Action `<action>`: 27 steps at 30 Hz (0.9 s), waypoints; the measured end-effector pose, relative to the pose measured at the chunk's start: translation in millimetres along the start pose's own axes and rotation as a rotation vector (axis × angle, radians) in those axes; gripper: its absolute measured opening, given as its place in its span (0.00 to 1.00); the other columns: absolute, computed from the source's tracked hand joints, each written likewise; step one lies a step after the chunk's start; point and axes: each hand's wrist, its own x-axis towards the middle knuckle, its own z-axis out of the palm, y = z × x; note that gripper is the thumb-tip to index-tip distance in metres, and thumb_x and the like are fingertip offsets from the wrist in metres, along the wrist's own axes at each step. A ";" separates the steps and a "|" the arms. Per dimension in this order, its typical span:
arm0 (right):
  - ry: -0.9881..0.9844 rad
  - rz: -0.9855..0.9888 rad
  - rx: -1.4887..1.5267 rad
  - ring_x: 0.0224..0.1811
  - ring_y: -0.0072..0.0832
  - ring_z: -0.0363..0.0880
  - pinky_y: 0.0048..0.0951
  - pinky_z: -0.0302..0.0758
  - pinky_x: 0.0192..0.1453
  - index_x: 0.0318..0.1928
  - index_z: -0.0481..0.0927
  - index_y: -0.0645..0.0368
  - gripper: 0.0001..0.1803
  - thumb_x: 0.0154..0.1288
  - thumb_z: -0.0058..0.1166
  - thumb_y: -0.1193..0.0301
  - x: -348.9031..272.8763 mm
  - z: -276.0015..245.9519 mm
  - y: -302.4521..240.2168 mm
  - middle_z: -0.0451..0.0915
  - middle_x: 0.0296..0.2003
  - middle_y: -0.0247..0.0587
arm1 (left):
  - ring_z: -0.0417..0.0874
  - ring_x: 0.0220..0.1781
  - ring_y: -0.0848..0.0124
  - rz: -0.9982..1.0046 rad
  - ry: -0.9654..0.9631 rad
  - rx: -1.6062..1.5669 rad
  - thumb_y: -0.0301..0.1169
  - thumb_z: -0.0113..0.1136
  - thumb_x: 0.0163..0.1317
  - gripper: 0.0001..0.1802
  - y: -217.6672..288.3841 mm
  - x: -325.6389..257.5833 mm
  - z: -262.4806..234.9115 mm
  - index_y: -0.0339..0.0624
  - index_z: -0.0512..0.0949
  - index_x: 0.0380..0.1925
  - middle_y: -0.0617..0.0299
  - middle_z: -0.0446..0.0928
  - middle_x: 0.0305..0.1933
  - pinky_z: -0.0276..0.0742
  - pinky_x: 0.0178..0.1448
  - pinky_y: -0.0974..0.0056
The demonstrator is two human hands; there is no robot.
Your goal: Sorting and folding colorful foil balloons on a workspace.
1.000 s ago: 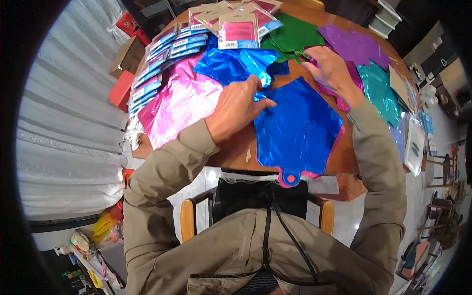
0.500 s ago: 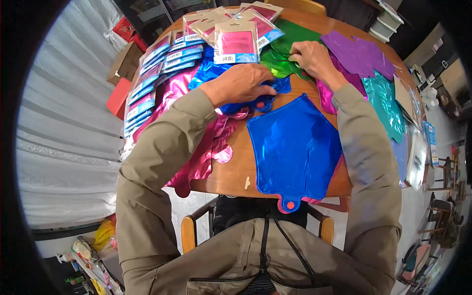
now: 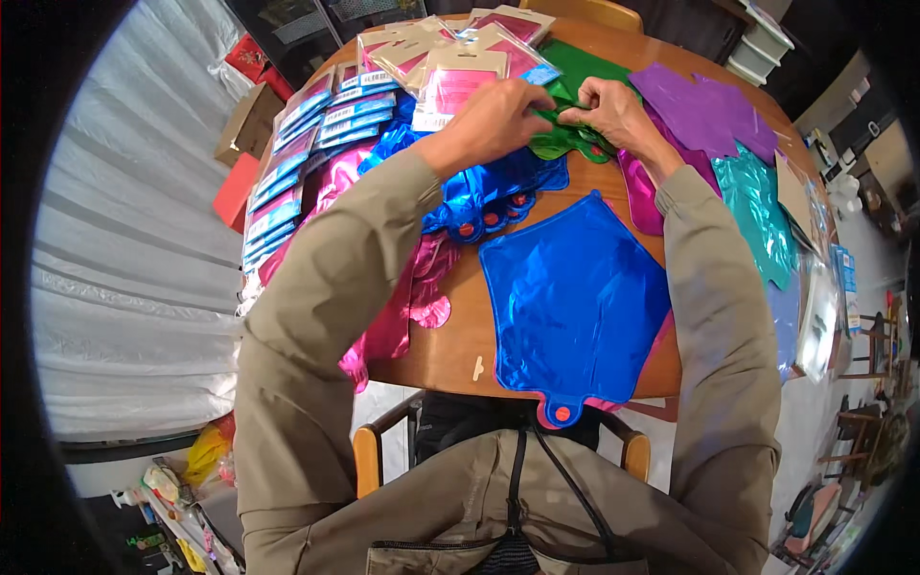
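Flat green foil balloons (image 3: 586,69) lie at the far middle of the table. My right hand (image 3: 613,110) pinches the near edge of the green foil with thumb and forefinger. Close beside it, my left hand (image 3: 494,120) has its fingers curled at the left edge of the same foil; its fingertips are partly hidden. Beneath my left wrist is a pile of crumpled blue foil balloons (image 3: 498,187) with round tabs showing red dots. Nearer to me, a flat blue foil balloon (image 3: 575,287) lies over a pink one, its tab hanging over the table edge.
Packaged pink items on cards (image 3: 460,84) are stacked at the far left. Pink foil (image 3: 388,326) spreads below them. To the right lie magenta foil (image 3: 640,192), purple foil (image 3: 704,110) and teal foil (image 3: 757,211). A small card scrap (image 3: 478,368) rests near the wooden table's front edge.
My left hand has lifted off the blue pile and moved up and right to the green foil, uncovering the red-dotted tabs. My right hand stays at the green foil, shifted slightly.
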 end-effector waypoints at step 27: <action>-0.038 0.151 0.479 0.30 0.15 0.75 0.15 0.70 0.34 0.41 0.85 0.60 0.09 0.66 0.71 0.70 -3.9 -16.3 13.7 0.82 0.30 0.31 | 0.84 0.46 0.46 0.003 0.160 0.314 0.32 0.69 0.60 0.11 -41.6 30.8 35.2 0.40 0.86 0.40 0.47 0.84 0.42 0.82 0.52 0.49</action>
